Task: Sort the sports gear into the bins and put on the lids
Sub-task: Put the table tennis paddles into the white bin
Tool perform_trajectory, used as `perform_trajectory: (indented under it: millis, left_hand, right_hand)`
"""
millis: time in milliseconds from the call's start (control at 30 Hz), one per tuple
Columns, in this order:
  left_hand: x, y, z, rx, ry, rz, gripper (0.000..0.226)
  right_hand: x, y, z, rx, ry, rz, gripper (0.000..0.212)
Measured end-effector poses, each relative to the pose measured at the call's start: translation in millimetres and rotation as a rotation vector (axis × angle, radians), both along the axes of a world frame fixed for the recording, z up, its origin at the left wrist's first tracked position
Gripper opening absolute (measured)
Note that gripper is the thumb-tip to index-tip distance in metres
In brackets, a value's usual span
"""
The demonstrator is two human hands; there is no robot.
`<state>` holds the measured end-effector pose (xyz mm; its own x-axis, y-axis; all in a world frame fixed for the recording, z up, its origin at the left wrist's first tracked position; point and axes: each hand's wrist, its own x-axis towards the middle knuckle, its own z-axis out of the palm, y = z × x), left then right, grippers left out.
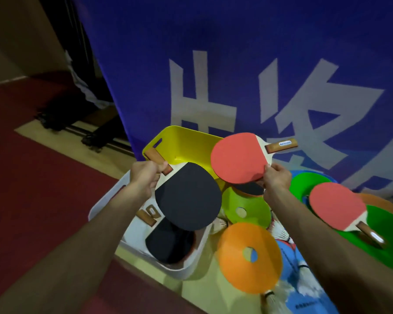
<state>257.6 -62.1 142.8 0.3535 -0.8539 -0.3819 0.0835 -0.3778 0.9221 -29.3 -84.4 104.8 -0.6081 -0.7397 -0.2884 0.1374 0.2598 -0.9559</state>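
In the head view, four table-tennis paddles and two bins are counted. A black-faced wooden paddle is gripped by its handle in the left hand above the white plastic bin, where another black paddle lies. A red-faced paddle is pinched at its rim by the right hand over the yellow plastic bin. A second red paddle is rested on a green disc cone, near lime and orange cones.
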Motion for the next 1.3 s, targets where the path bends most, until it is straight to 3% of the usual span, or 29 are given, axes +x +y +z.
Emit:
perform_trajectory:
  millis: [267, 467, 633, 733, 1033, 1133, 1300]
  left_hand:
    - [70, -9, -67, 0.182, -0.096, -0.086, 0.008]
    - [78, -7, -112, 0.286, -0.161, -0.166, 0.019]
    - [78, -13, -139, 0.375, -0.107, -0.232, 0.007]
    - [79, -18, -152, 0.457, -0.031, -0.256, 0.014]
    - [89, -1, -130, 0.553, 0.081, -0.231, 0.009]
    - [95, -1, -110, 0.500, 0.069, -0.209, 0.021]
    - [109, -4, -90, 0.346, 0.080, -0.124, 0.012]
  right_hand:
    - [75, -1, -6, 0.000, 0.055, 0.004, 0.016]
    - [93, 14, -19, 0.017, 0.215, 0.044, 0.022]
    - [94, 26, -24, 0.052, 0.357, 0.095, 0.023]
    - [93, 29, -25, 0.053, 0.423, 0.187, 0.023]
    - [110, 18, -11, 0.068, 0.597, 0.512, 0.024]
    - [124, 12, -6, 0.068, 0.704, 0.616, 0.026]
    - [144, 3, -8, 0.076, 0.805, 0.828, 0.024]
